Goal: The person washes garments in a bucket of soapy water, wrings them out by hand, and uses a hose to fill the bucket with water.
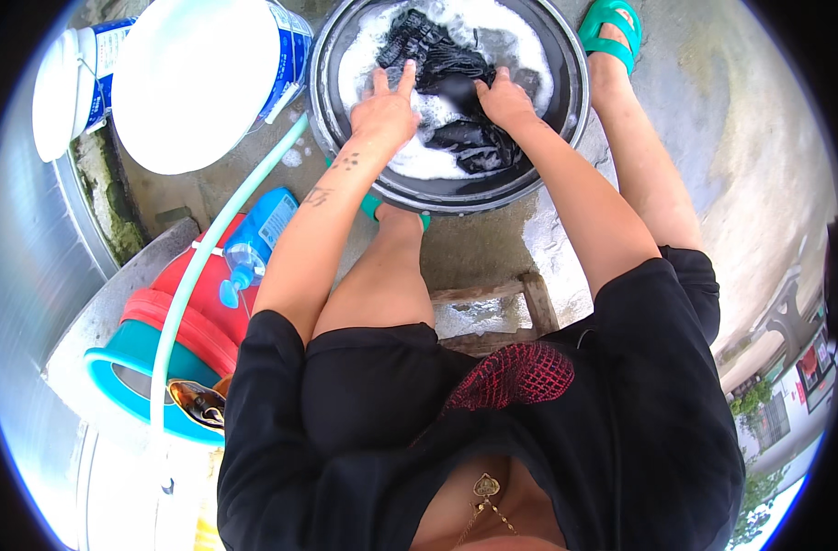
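The dark wash basin (575,83) sits on the concrete floor (713,119), and the wet black cloth (433,50) lies in it among white suds (359,55). Taking the basin as the dial, the main bundle is at 12 o'clock and another black fold (479,147) shows at 5; whether they are one piece, I cannot tell.

The left hand (385,115) is at 8 to 9 o'clock, fingers spread, fingertips at the bundle's near edge. The right hand (511,103) is at 3, thumb and forefinger set apart against the cloth; whether it pinches a fold, I cannot tell.

This looks like hand washing. To do it well, I would gather a small fold between both hands, rub it against itself below the suds, then turn the cloth so the 5 o'clock part gets equal work. Short strokes should limit splashing.

Inside the rim, the freest water is near 1 o'clock. Outside it, the left is crowded: white-lidded bucket (194,83) at 9, hose (185,285) and blue pump bottle (249,248) toward 8. A green sandal (612,37) stands close at 2, and a wooden stool (538,303) lies toward 5. The most floor room is at 3, beyond the right leg (644,151).
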